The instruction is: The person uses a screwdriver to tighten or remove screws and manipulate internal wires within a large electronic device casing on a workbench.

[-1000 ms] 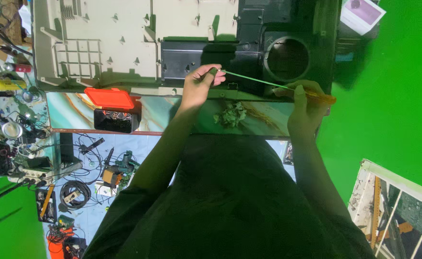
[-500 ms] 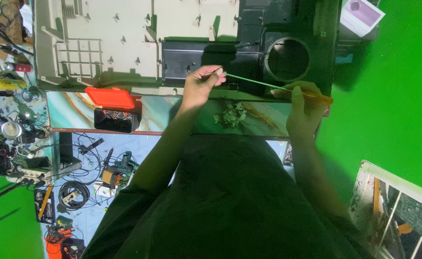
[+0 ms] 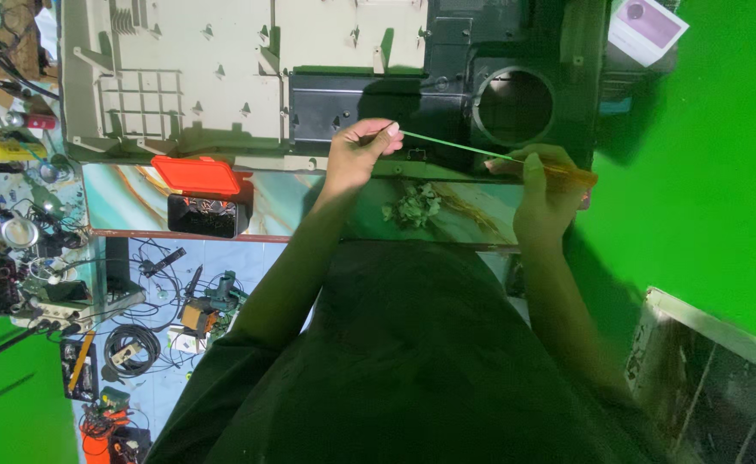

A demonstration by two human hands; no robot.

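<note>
**Thin green rod held across open chassis: slip and snag risk**

Left hand (image 3: 356,155) pinches the tip of a thin green rod-like tool (image 3: 451,146) between thumb and fingertips. Right hand (image 3: 539,193) is closed around the other end, which looks like an orange handle (image 3: 571,174). Can't tell whether it's a screwdriver shaft or a plastic probe.

The rod spans the front edge of the large beige-and-black plastic chassis panel (image 3: 223,77), just below its round black opening (image 3: 514,105) and above a dark metal plate (image 3: 352,107).

Risks, as I judge them:
- The left-hand grip is on the very tip. Any pull from the right and it slips out.
- The rod looks thin. Loaded from both ends, it could bow or snap.
- If it whips free, it lands on the chassis's small clips and posts and could chip one.
- The red-lidded black plastic box (image 3: 202,193) sits left of the chassis's front edge, close to the surface's edge. An elbow could knock it off.

Surface: a marbled teal-and-cream surface (image 3: 128,193) shows below the chassis, with a small clump of green crumpled material (image 3: 412,204) between the hands.

Room: green backdrop to the right of the chassis. To its lower left, a pale blue floor carries cables, coiled wire (image 3: 128,344) and small tools. More clutter sits along the left edge.
</note>
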